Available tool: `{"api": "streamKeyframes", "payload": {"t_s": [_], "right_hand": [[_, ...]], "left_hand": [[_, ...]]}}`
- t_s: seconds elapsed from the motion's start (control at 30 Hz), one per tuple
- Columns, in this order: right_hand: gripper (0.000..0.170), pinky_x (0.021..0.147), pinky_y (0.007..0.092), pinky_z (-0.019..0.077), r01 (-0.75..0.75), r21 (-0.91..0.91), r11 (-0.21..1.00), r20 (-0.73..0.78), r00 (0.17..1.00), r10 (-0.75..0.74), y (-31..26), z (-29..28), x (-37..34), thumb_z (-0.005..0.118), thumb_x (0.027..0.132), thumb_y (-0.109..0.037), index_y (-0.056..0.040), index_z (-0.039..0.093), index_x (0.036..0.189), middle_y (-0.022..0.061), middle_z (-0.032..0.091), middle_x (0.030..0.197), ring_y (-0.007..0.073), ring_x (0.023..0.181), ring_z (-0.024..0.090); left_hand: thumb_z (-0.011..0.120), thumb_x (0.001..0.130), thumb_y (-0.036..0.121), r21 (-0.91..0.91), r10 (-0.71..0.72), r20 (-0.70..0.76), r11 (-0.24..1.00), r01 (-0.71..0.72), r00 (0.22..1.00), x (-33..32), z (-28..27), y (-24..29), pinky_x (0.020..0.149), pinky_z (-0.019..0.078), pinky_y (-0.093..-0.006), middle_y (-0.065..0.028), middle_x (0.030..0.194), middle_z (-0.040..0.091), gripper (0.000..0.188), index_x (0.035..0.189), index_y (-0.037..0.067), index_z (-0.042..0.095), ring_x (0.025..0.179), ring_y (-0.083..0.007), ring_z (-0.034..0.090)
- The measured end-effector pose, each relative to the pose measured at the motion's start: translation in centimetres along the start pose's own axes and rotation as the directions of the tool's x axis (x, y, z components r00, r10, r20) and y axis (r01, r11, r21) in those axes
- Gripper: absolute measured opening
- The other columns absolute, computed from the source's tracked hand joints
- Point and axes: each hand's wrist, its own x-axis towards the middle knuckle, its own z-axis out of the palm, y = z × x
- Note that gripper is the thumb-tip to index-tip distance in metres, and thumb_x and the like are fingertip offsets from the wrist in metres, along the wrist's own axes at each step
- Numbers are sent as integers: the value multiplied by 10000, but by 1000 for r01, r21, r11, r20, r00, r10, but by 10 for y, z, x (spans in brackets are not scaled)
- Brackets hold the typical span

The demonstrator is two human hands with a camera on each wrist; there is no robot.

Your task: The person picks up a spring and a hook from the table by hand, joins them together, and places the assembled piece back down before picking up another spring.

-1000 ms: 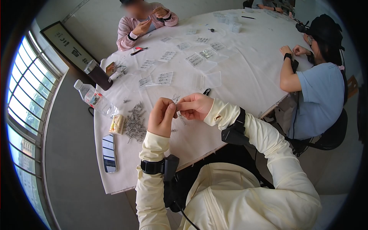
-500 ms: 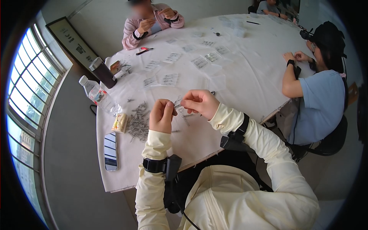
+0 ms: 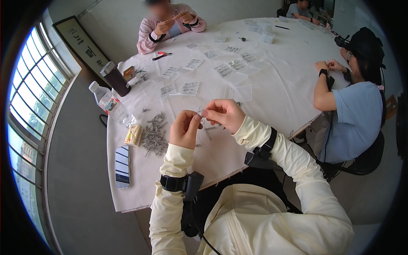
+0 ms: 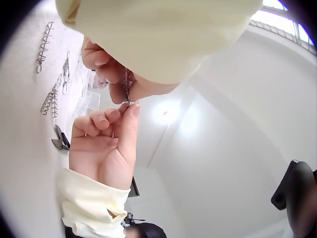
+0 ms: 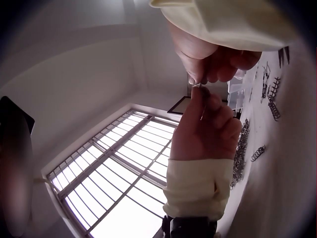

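In front of me my left hand [image 3: 184,128] and right hand [image 3: 226,114] meet fingertip to fingertip above the white cloth. A thin coiled metal spring [image 4: 128,79] lies in the left hand's fingers, gripped there. At the spring's end, the right thumb and forefinger pinch a small bit of metal; its kind is hidden by the fingertips. Beside the left hand lies a grey pile of coiled springs [image 3: 155,137]. A few loose springs [image 4: 49,103] rest on the cloth below the hands, one [image 5: 258,153] by itself in the right wrist view.
Clear plastic boxes [image 3: 190,88] with rows of small metal parts spread over the table. To the left stand a bottle [image 3: 111,105], a dark tumbler [image 3: 115,79], a tissue pack [image 3: 133,135] and a phone [image 3: 123,166]. Red-handled pliers [image 3: 161,55] lie farther back. Other people sit around the table.
The hands were together a second ago, parted slightly half a second ago, and now their fingertips meet again. The head view has shifted slightly.
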Motion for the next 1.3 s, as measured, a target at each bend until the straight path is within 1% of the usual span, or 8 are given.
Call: {"api": "streamKeyframes", "payload": {"t_s": [0.2,0.37,0.5,0.67,0.77,0.83,0.97,1.3], "right_hand": [[202,658,225,487,-7,56,998,40,999,5,3,-1,1,695,895,-203,-3,674,920,9,656,796,69,702,584],[161,673,235,490,90,-95,991,-6,996,-91,5,-1,2,680,892,-170,-13,673,927,6,658,810,67,727,591],[149,691,231,487,49,-141,989,-25,998,-53,1,-2,1,670,898,-162,-20,662,940,0,652,825,64,750,593],[166,725,227,485,155,38,987,99,982,-158,16,0,4,667,906,-164,-12,647,970,11,654,858,64,786,598],[163,750,235,496,179,66,982,104,977,-185,22,2,6,661,911,-154,-10,646,984,20,663,872,80,824,618],[151,766,243,504,168,72,983,87,981,-174,22,3,7,656,913,-138,-6,642,984,26,667,880,90,839,628],[113,797,263,520,126,80,989,42,991,-130,11,3,3,646,913,-93,10,624,955,43,674,890,112,864,646],[108,760,265,532,166,84,982,0,986,-167,18,2,4,636,909,-74,25,598,893,68,672,873,120,821,651]], "left_hand": [[575,967,177,18,-2,-12,1000,3,1000,1,-4,-5,549,360,-192,4,735,588,148,959,30,594,612,-38,458],[569,972,182,-29,-26,-8,999,25,1000,0,-3,-1,536,344,-187,7,729,584,154,943,33,591,599,-30,440],[551,984,193,-41,-51,-37,998,49,998,2,-7,-6,525,332,-184,9,723,581,168,925,39,586,584,-22,421],[550,985,194,-62,-54,-64,997,50,996,3,-5,-11,516,335,-190,8,716,576,173,915,40,586,577,-27,423],[554,980,175,11,19,-106,1000,-18,994,3,-1,-12,530,370,-196,6,719,582,170,900,28,582,601,-37,473],[559,972,152,235,110,-167,969,-69,980,0,5,-6,561,411,-203,-1,732,604,161,890,15,577,641,-54,532],[559,967,139,254,72,-143,967,-34,987,-1,5,1,583,434,-210,-12,755,626,152,894,5,573,666,-63,564],[553,971,141,-60,8,-39,998,-11,999,0,2,0,632,439,-221,-37,796,664,152,906,9,590,708,-82,587]]}}
